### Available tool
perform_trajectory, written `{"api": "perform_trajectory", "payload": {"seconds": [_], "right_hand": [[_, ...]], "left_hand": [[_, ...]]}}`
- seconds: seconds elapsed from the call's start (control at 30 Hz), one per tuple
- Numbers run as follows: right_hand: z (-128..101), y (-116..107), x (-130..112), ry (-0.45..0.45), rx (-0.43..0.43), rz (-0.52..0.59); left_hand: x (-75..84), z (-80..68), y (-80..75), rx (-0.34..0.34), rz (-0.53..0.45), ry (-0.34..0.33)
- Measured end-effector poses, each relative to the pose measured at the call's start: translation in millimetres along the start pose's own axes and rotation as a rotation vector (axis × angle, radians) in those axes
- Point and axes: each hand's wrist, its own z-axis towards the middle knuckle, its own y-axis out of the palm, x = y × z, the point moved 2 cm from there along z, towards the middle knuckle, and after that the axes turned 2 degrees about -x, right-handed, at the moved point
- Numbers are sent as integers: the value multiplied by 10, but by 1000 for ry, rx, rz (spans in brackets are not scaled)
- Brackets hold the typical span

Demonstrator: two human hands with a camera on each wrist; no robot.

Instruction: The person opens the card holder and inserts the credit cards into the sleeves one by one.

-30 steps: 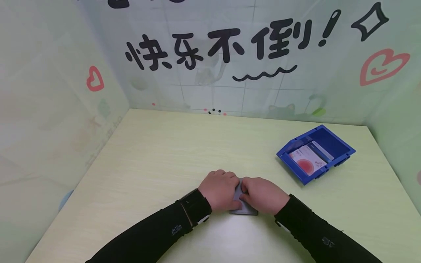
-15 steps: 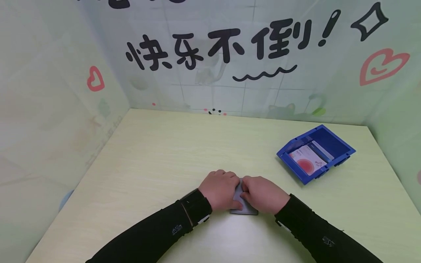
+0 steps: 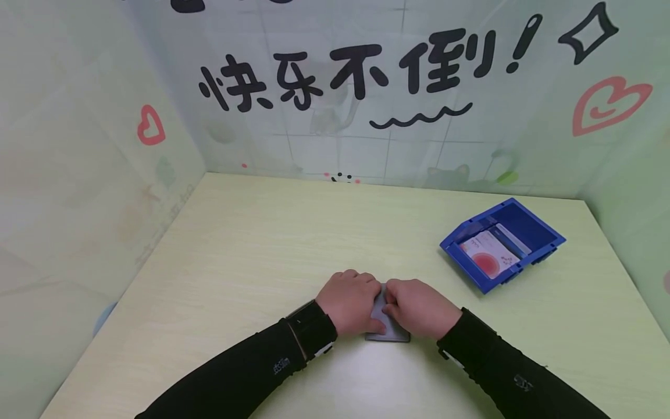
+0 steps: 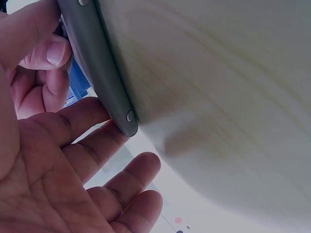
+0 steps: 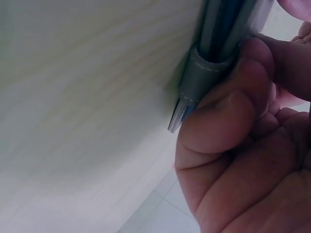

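A flat grey card wallet [image 3: 388,335] lies on the pale wooden table near its front edge, mostly covered by both hands. My left hand [image 3: 349,301] holds its left side; in the left wrist view the fingers [image 4: 104,145] reach along the wallet's rounded edge [image 4: 97,63] by a small rivet. My right hand [image 3: 421,308] grips the right side. The right wrist view shows its thumb [image 5: 228,111] pressed against the wallet's stitched edge [image 5: 214,48], where thin card edges [image 5: 177,119] stick out. Both forearms wear black sleeves.
A blue plastic tray [image 3: 544,226] sits at the right of the table, with cards [image 3: 489,253] lying in it. Pale green walls with black lettering and red hearts close in the table at the back and both sides.
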Motion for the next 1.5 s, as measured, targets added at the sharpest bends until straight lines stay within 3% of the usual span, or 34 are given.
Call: {"api": "perform_trajectory", "payload": {"seconds": [0.8,1.03,1.17,1.37,1.5], "right_hand": [[-67,-45,54,71,-9,15],[-159,-142,89,167,28,26],[-214,-193,130,208,28,6],[-230,-198,210,224,19,-47],[-231,-184,245,219,16,-85]], "left_hand": [[18,-18,-14,-13,5,-18],[77,1,-39,-22,24,-17],[153,9,-59,-9,23,23],[256,-12,-36,15,25,145],[296,-30,-7,23,45,174]]}}
